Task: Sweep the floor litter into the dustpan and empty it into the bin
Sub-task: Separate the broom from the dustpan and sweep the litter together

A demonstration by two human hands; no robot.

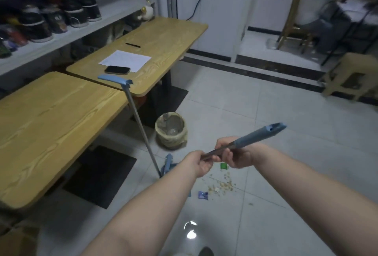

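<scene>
Both hands grip a broom handle (253, 138) with a blue end grip that points up and to the right. My left hand (199, 163) holds the metal shaft lower down, my right hand (231, 152) just below the blue grip. The broom head is hidden behind my left forearm. A long-handled blue dustpan (166, 165) stands on the floor to the left, its pole (141, 124) leaning up to a blue grip by the table edge. Floor litter (222, 186), crumbs plus a green scrap and a blue wrapper, lies on the tiles under my hands. A lined bin (171, 131) stands beyond.
Two wooden tables (51, 124) stand at the left, the far one with paper, a phone and a pen. A shelf of shoes runs along the left wall. A person sits on a chair at the back right, near a wooden stool (351, 77). Tiled floor stretches to the right.
</scene>
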